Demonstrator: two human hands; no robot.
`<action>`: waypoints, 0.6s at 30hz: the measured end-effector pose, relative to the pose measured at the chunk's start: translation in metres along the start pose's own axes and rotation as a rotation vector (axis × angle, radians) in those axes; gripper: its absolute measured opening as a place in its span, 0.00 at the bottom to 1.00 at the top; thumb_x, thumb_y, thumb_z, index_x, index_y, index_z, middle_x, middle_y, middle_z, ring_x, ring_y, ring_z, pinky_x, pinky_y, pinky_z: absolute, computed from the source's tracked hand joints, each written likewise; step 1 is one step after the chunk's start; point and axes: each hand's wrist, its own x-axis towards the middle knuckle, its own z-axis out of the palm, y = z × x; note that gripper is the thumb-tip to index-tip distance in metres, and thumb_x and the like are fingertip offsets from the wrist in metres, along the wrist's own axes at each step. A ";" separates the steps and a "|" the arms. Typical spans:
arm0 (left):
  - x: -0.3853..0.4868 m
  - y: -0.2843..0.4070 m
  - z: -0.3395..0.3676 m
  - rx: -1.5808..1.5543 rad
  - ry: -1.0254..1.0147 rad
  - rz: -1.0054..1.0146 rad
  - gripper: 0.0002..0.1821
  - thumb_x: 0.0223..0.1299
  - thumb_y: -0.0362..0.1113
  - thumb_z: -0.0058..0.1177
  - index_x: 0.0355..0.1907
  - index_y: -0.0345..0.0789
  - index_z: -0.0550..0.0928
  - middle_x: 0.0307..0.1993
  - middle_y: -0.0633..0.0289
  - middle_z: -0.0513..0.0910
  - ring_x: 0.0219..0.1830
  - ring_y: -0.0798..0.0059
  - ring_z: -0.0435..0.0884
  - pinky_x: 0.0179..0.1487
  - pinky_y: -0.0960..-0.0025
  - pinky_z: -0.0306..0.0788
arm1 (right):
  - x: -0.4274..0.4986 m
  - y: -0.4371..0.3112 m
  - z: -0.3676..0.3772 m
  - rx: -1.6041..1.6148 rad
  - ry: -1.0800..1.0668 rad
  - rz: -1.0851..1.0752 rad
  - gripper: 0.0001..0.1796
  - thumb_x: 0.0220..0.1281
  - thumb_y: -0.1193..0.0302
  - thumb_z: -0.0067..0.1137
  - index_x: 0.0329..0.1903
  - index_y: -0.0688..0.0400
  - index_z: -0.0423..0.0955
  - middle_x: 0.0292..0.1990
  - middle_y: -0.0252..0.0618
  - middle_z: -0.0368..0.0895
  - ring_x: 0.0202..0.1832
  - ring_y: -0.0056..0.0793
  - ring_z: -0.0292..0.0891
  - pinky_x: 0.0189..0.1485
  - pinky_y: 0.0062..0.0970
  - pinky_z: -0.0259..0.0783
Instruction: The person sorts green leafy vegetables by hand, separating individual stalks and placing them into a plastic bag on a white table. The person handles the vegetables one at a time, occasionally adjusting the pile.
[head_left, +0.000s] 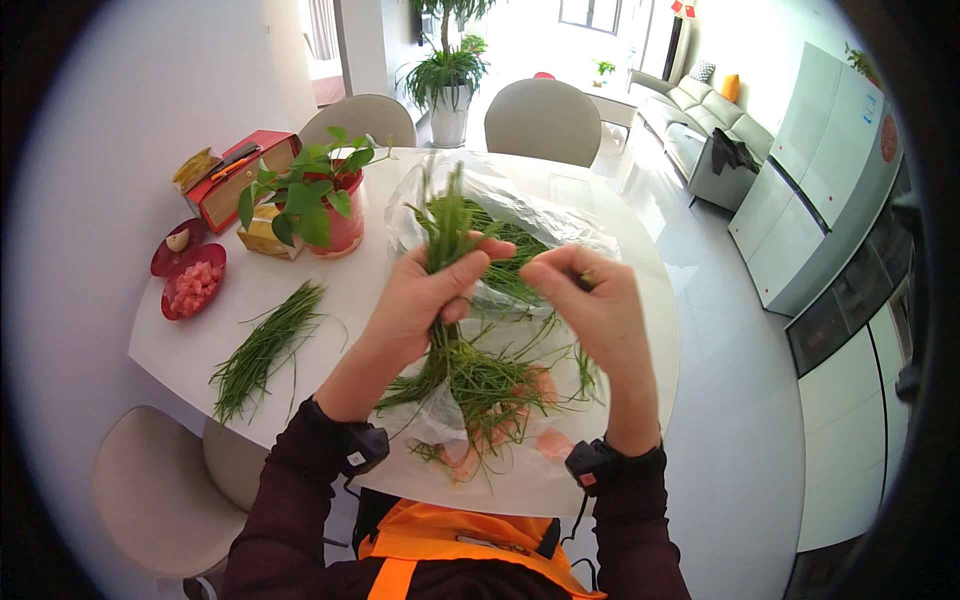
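Observation:
My left hand (431, 289) is closed around a bunch of thin green stalks (448, 225), probably Chinese chives, held upright with long leaves hanging below the fist. To its right, my right hand (589, 296) has thumb and fingers pinched together; a small bit shows at the fingers, too unclear to name. Behind both hands lie more green stalks (510, 251) in an open clear plastic bag (577, 225). Loose green leaves (495, 390) are heaped on plastic at the near edge, over an orange-red print. A neat bundle of green stalks (270, 345) rests on the table at the left.
On the white table (352, 465) stand a potted plant (341, 225), a yellow packet (266, 236) and a red box (244, 172). One red dish (214, 262) holds diced pink meat, and another red dish (161, 255) a garlic-like bulb. Chairs (544, 120) surround the table.

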 end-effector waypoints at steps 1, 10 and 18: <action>-0.003 0.000 0.003 -0.030 -0.037 -0.013 0.13 0.59 0.33 0.55 0.47 0.34 0.76 0.40 0.63 0.81 0.19 0.91 0.63 0.21 0.85 0.57 | 0.000 0.002 0.008 0.038 -0.032 -0.034 0.08 0.56 0.70 0.61 0.33 0.64 0.78 0.23 0.25 0.73 0.25 0.09 0.62 0.25 0.15 0.59; -0.009 0.003 0.008 0.258 -0.013 -0.021 0.14 0.50 0.36 0.65 0.38 0.35 0.78 0.26 0.72 0.75 0.19 0.90 0.64 0.20 0.83 0.55 | 0.001 0.002 0.017 0.096 0.031 -0.023 0.08 0.58 0.71 0.59 0.33 0.65 0.77 0.23 0.26 0.74 0.26 0.10 0.63 0.27 0.14 0.61; -0.005 0.004 0.003 0.116 -0.052 -0.088 0.10 0.55 0.36 0.60 0.36 0.34 0.79 0.25 0.70 0.77 0.18 0.91 0.62 0.19 0.85 0.54 | 0.002 0.007 0.016 0.105 -0.008 -0.038 0.08 0.58 0.71 0.58 0.33 0.64 0.77 0.22 0.26 0.74 0.27 0.10 0.65 0.27 0.15 0.62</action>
